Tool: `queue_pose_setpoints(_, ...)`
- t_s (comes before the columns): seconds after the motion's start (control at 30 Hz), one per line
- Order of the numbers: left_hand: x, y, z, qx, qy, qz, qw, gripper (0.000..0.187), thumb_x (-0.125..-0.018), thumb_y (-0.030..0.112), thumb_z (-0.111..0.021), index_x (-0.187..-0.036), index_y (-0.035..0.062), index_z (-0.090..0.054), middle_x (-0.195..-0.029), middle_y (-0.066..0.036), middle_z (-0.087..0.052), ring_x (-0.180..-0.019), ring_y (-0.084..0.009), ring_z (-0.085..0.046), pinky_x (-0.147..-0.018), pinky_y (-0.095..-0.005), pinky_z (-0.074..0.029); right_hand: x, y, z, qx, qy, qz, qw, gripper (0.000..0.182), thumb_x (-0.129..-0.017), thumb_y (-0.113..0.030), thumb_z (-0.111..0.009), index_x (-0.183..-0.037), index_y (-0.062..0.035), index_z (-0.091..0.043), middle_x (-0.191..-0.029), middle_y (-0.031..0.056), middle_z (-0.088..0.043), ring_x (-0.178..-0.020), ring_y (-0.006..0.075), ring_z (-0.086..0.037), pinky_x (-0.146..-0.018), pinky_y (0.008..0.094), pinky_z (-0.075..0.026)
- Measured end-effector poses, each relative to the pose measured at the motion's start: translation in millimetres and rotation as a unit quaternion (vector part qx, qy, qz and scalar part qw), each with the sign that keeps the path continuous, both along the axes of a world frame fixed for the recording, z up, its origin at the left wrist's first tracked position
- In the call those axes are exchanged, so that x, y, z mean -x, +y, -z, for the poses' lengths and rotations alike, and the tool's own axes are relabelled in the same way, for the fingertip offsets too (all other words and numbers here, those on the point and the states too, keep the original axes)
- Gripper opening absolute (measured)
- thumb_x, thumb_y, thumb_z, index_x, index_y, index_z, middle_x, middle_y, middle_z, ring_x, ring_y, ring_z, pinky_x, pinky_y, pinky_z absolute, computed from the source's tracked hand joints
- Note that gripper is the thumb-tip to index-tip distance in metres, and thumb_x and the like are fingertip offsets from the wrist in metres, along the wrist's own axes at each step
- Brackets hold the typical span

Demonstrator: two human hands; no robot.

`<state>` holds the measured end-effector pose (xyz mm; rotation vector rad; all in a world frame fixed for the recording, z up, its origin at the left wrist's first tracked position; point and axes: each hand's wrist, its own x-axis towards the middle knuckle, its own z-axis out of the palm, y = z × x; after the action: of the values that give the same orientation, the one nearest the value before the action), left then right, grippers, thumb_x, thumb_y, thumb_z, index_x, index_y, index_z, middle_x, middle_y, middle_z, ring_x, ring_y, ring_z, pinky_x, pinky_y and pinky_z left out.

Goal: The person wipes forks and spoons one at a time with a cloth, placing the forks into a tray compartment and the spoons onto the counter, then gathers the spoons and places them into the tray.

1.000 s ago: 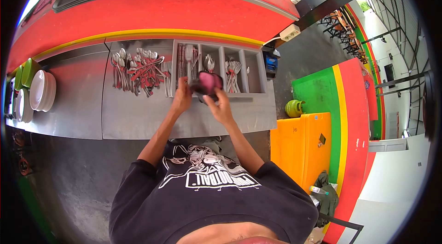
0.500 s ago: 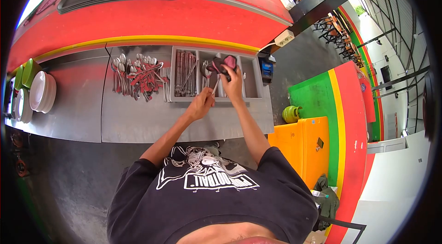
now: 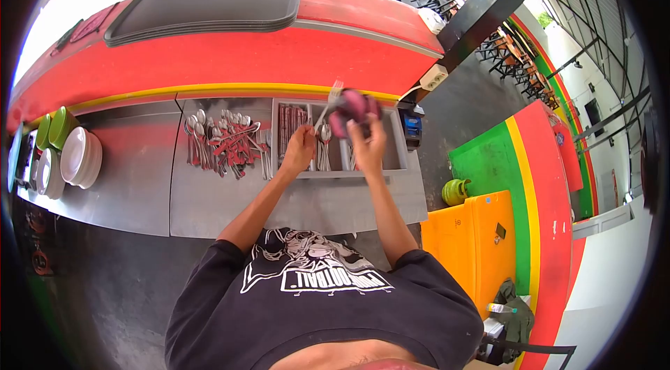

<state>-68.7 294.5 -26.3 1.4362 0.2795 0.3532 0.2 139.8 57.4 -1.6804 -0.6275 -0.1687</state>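
Observation:
In the head view my left hand (image 3: 300,148) is closed around the handle of a fork (image 3: 336,91), whose tines point up and away. Beside it, my right hand (image 3: 368,143) grips a dark maroon cloth (image 3: 354,106), smeared by motion and close to the fork. Both hands are over a grey cutlery tray (image 3: 384,174). Its left compartment holds dark-red wrapped-looking cutlery (image 3: 291,122), and another holds spoons (image 3: 324,136). Left of the tray lies a pile of spoons and red-handled cutlery (image 3: 234,143), with several forks (image 3: 266,153) against the tray's side.
A steel counter (image 3: 209,202) carries the tray. White bowls (image 3: 82,157) and green containers (image 3: 61,126) stand at the left. Dark serving trays (image 3: 209,0) are stacked on the red ledge (image 3: 209,59). A blue-black device (image 3: 412,126) sits right of the tray.
The fork has come up, its tines now visible above the tray. The cloth has shifted in my right hand and is blurred. The camera view has tilted up slightly.

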Motion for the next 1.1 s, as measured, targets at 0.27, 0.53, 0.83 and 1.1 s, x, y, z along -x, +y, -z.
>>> queue_pose_setpoints(0.27, -13, -7, -17, -0.119, -0.126, -0.019, 0.985, 0.011, -0.089, 0.003, -0.050, -0.098, 0.0000, -0.057, -0.073, -0.011, -0.061, -0.068, -0.0218, -0.063, -0.062, -0.0348, -0.049, 21, 20, 5, 0.085, -0.144, -0.061, 0.984, 0.031, -0.079, -0.008, -0.067, -0.110, -0.0056, -0.065, -0.106, 0.0176, -0.062, -0.099, 0.0344, -0.061, -0.088, 0.0370, -0.046)
queue_pose_setpoints(0.53, 36, -27, 5, -0.118, 0.052, 0.058, 0.990, 0.023, -0.098, 0.021, -0.046, -0.095, -0.0003, -0.054, -0.064, -0.013, -0.055, -0.059, -0.0231, -0.056, -0.059, -0.0378, -0.044, -18, 6, 50, 0.100, -0.161, 0.046, 0.981, 0.036, -0.078, -0.007, -0.068, -0.113, -0.0084, -0.064, -0.107, 0.0201, -0.058, -0.099, 0.0394, -0.059, -0.084, 0.0427, -0.048)
queue_pose_setpoints(0.83, 36, -28, 35, -0.057, 0.121, -0.049, 0.990, 0.054, -0.102, 0.044, -0.033, -0.071, 0.0022, -0.047, -0.057, -0.007, -0.044, -0.054, -0.0189, -0.044, -0.055, -0.0371, -0.037, -47, -4, 48, -0.015, 0.008, 0.118, 0.993, 0.030, -0.091, -0.021, -0.064, -0.110, 0.0018, -0.061, -0.094, 0.0108, -0.064, -0.084, 0.0165, -0.058, -0.075, 0.0324, -0.047)
queue_pose_setpoints(1.1, 11, -28, 10, 0.313, 0.104, 0.133, 0.935, 0.053, -0.095, 0.057, -0.045, -0.066, 0.0121, -0.044, -0.055, 0.002, -0.038, -0.047, -0.0096, -0.034, -0.045, -0.0276, -0.025, 22, -22, 57, 0.061, -0.061, -0.032, 0.996, 0.036, -0.079, -0.017, -0.072, -0.111, -0.0025, -0.064, -0.103, 0.0145, -0.062, -0.093, 0.0241, -0.060, -0.082, 0.0336, -0.047)
